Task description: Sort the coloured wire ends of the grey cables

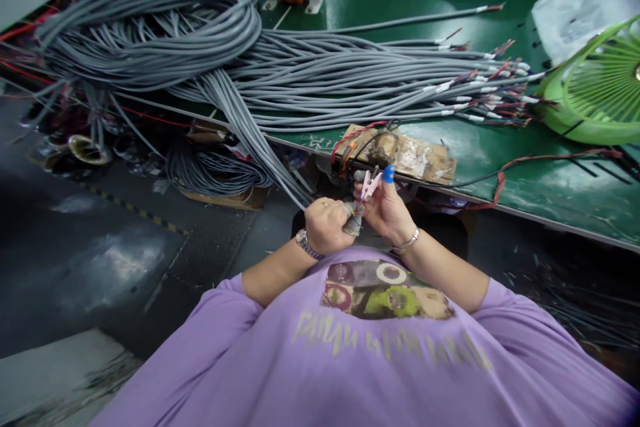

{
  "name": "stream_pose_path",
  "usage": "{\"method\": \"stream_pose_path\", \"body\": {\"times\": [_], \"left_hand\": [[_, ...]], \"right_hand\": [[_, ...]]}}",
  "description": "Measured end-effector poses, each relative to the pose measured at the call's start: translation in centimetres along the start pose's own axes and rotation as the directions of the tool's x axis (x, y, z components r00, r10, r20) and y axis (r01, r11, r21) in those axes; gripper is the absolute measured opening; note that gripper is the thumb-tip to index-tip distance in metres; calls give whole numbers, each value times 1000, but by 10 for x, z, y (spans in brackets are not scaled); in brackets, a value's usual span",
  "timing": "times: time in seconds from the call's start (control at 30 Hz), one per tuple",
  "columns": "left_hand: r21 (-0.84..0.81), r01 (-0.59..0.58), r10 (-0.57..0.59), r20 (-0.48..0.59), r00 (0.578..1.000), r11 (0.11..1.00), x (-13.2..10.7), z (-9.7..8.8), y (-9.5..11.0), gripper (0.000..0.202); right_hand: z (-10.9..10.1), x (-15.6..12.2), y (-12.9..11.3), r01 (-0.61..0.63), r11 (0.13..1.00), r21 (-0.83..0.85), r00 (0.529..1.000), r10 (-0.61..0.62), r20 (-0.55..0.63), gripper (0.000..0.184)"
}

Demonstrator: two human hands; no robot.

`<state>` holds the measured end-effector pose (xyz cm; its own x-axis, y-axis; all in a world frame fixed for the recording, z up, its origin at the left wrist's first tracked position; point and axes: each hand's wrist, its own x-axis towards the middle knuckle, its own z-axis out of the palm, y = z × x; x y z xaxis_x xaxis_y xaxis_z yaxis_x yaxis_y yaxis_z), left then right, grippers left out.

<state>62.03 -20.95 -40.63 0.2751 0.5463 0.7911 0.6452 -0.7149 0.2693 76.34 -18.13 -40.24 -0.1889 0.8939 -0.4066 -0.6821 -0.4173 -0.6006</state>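
Note:
My left hand (326, 221) is closed around the ends of several grey cables (283, 177) that hang down from the bench. Worn grey coverings (353, 219) show on its fingertips, and thin coloured wires stick out beside them. Close by on the right, my right hand (393, 210) pinches a small pink plastic clip (371, 185) at those wires. A blue finger cot (389, 174) covers its thumb. Exactly how the clip meets the wires is too small to make out.
Many grey cables (320, 80) with stripped ends lie along the green bench (540, 193), coiled at the left. A wooden block (420, 157) sits at its front edge. A green fan (595, 87) stands at the right. Another cable coil (215, 170) lies below the bench.

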Motion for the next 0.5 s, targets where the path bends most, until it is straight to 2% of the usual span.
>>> {"method": "stream_pose_path", "body": {"times": [0.07,0.1,0.13,0.17,0.2,0.23,0.27,0.3,0.33,0.4,0.47,0.5], "left_hand": [[-84,155,-151,50,987,984,-1,-5,2,24],[-151,287,-275,98,956,946,-1,-8,3,25],[-233,445,-415,165,894,865,-3,-11,4,27],[-320,600,-546,249,800,733,-4,-14,5,29],[-398,725,-643,340,686,562,-6,-17,5,31],[-458,803,-698,427,575,382,-9,-19,5,35],[-498,838,-719,496,487,225,-11,-20,5,38],[-522,845,-722,543,430,110,-14,-21,4,40],[-534,845,-719,571,395,41,-17,-21,3,42],[-530,848,-713,602,360,-20,-22,-21,0,40],[-517,856,-699,623,352,-30,-25,-21,-6,39],[-513,858,-687,632,360,-23,-24,-22,-10,46]], "right_hand": [[-5,-2,-1,-34,999,-2,999,34,27,52],[-8,-2,-2,-47,999,-4,998,47,41,53],[-12,-3,-2,-57,998,-7,997,58,54,53],[-17,-3,-3,-63,998,-10,996,64,62,51],[-21,-3,-3,-66,998,-11,996,67,63,49],[-26,-3,-3,-71,997,-11,996,72,57,46],[-30,-3,-3,-75,997,-10,996,76,44,44],[-34,-3,-4,-79,997,-15,996,80,30,43],[-39,-5,-5,-79,996,-33,997,80,21,44],[-48,-13,-13,-44,991,-123,999,48,24,44],[-59,-29,-28,36,956,-292,996,-9,92,40],[-65,-40,-38,68,913,-401,988,-5,155,36]]}}
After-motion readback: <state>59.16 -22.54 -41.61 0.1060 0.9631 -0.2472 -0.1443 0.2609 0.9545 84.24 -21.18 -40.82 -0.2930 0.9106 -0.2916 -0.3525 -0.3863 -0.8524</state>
